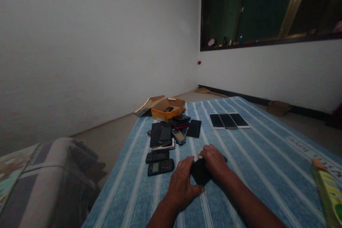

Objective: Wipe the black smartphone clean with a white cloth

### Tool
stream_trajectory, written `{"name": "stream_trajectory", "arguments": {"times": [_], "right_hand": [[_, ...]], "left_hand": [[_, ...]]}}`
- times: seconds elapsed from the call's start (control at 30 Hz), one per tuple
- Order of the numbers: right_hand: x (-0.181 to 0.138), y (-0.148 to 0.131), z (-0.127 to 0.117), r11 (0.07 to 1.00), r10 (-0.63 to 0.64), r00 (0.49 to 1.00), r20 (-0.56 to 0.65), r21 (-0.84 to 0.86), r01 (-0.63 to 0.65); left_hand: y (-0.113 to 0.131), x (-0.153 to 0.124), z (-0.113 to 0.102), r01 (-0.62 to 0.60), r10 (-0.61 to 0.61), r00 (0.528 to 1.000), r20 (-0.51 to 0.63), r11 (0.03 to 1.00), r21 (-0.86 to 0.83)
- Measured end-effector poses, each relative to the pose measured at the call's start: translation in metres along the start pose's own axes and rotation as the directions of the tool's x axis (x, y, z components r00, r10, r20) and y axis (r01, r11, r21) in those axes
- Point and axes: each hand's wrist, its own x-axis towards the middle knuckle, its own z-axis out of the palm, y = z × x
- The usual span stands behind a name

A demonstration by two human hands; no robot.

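A black smartphone [200,173] lies on the blue striped cloth in front of me. My left hand [182,181] grips its left side, with the fingers at the far edge and the thumb at the near edge. Over its right part rests my right hand [215,162], fingers curled in. A pale, crumpled tissue-like piece [199,153] shows at the right fingertips, by the phone's far edge. Most of that piece and the phone's right part are hidden under the hand. Two black keypad phones, one nearer [160,167] and one farther [157,156], lie left of my hands.
Beyond them are a pile of phones [165,133] and a dark phone [194,128]. An open orange box [167,114] stands behind. Three smartphones [228,121] lie side by side at right. A yellow-green packet [327,192] is at the cloth's [262,171] right edge.
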Motion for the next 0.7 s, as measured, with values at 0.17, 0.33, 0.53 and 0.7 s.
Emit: {"name": "stream_trajectory", "arguments": {"times": [0.17,0.33,0.53,0.7], "right_hand": [[0.003,0.023,0.000,1.000,0.017,1.000,0.002,-0.024,-0.016],[0.007,0.046,0.001,0.999,0.042,0.999,-0.020,-0.033,-0.042],[0.002,0.054,0.009,0.999,0.039,0.998,-0.052,0.034,-0.038],[-0.011,0.029,0.019,0.986,-0.108,0.991,-0.074,0.123,0.117]], "left_hand": [[-0.005,-0.003,0.003,0.026,-0.026,0.999,0.033,1.000,-0.004],[-0.007,-0.005,0.005,0.024,-0.023,0.999,0.034,0.999,-0.024],[-0.012,-0.006,0.008,-0.003,0.004,1.000,0.026,1.000,-0.023],[-0.014,-0.006,0.010,-0.007,0.008,1.000,0.013,0.999,-0.039]]}}
